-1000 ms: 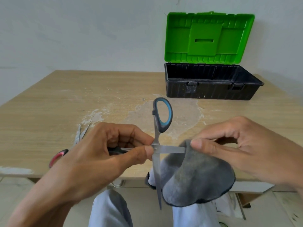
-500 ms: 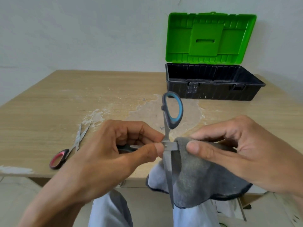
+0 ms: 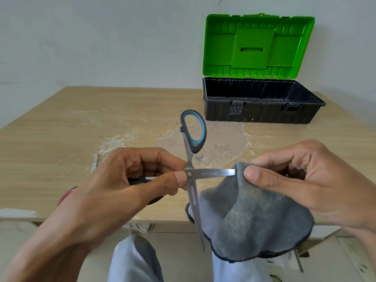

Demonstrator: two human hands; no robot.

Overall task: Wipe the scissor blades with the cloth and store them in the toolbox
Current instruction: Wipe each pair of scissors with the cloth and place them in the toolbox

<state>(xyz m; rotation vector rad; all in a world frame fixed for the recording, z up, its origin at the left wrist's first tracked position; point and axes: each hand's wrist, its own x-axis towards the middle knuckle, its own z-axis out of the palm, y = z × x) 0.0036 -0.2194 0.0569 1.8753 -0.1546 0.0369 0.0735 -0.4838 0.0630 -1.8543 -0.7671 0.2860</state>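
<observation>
The scissors (image 3: 213, 172) are held up in the air over the near edge of the table (image 3: 61, 129), spread wide open to something close to a right angle. One blade lies level and points to the person's right, its tip going into the grey cloth (image 3: 254, 220). The other blade points down and back toward the person, running along the cloth's left edge. The blue-lined handle loop (image 3: 202, 135) stands up above the pivot. The second handle runs left into the left hand (image 3: 122, 180) and is almost wholly covered, with only a dark sliver showing between the fingers.

The left hand grips the scissors, with the thumb pressed just beside the pivot screw and the fingers curled round the hidden handle. The right hand (image 3: 305, 176) pinches the cloth between thumb and fingers over the end of the level blade. How much blade sits inside the fold can't be seen. The rest of the cloth hangs loose below that hand.

The toolbox (image 3: 260, 110) sits at the far right of the table, well apart from the hands, its green lid (image 3: 254, 47) standing open. Its floor is out of sight behind the front wall. A patch of red (image 3: 66, 195) peeks out behind the left wrist, probably the handle of another pair of scissors, mostly hidden.
</observation>
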